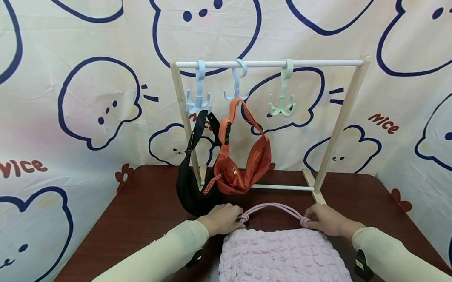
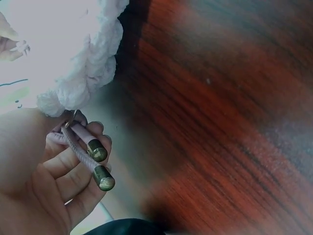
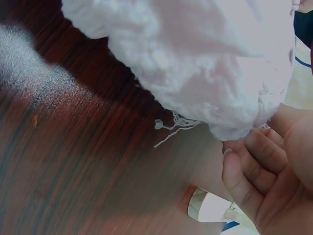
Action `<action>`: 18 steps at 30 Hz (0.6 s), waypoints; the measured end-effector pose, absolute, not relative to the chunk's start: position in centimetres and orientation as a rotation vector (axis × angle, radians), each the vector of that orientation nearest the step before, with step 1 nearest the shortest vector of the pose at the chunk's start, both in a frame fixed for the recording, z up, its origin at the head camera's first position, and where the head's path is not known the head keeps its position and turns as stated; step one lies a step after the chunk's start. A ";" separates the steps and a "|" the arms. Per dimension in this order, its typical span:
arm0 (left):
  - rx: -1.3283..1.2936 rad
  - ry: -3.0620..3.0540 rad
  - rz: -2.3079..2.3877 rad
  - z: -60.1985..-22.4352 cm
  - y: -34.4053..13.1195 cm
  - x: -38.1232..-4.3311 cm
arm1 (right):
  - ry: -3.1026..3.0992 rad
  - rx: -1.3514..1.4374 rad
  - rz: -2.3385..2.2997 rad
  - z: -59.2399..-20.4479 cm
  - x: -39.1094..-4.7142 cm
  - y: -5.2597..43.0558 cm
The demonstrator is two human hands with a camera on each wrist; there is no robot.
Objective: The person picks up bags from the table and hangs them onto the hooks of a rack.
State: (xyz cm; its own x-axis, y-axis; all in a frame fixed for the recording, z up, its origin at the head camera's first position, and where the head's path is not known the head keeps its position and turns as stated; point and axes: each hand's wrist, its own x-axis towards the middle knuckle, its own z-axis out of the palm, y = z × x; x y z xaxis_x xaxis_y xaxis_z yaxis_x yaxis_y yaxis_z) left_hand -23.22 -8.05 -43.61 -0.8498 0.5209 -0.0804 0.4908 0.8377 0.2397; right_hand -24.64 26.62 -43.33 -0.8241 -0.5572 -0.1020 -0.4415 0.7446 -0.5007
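A puffy pale pink bag (image 1: 286, 263) with a quilted, bubbly surface is at the front of the table. My left hand (image 1: 223, 219) grips the left end of its pink cord handle (image 1: 272, 206), by the knot. At the handle's right end, my right hand (image 1: 327, 221) pinches the other knot. Two cord ends with brass-coloured caps (image 2: 100, 164) dangle over the left fingers in the left wrist view. Loose threads (image 3: 178, 125) trail from the bag's edge in the right wrist view. Whether the bag touches the tabletop I cannot tell.
Behind stands a rack with a white rail (image 1: 268, 64). It carries two blue hooks (image 1: 199, 88) and a green hook (image 1: 283, 90). A black bag (image 1: 192, 190) and an orange bag (image 1: 243, 167) hang at its left side, above the dark brown table (image 1: 129, 221).
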 end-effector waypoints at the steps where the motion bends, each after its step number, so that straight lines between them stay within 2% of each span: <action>1: 0.793 2.874 0.318 -43.6 -8.0 -23.2 | 2.700 -0.793 -0.686 -43.3 -24.6 26.6; 18: 0.824 2.891 0.326 -42.8 -8.1 -23.2 | 2.724 -0.796 -0.684 -43.0 -24.4 26.8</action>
State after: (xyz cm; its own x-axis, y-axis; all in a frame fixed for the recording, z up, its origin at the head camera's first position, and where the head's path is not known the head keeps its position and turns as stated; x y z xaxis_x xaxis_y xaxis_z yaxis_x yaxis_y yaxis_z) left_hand -23.24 -8.06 -42.84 -0.8450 0.5321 -0.0540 0.5066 0.8287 0.2378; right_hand -24.38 26.85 -42.99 -0.8283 -0.5546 -0.0799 -0.4510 0.7445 -0.4922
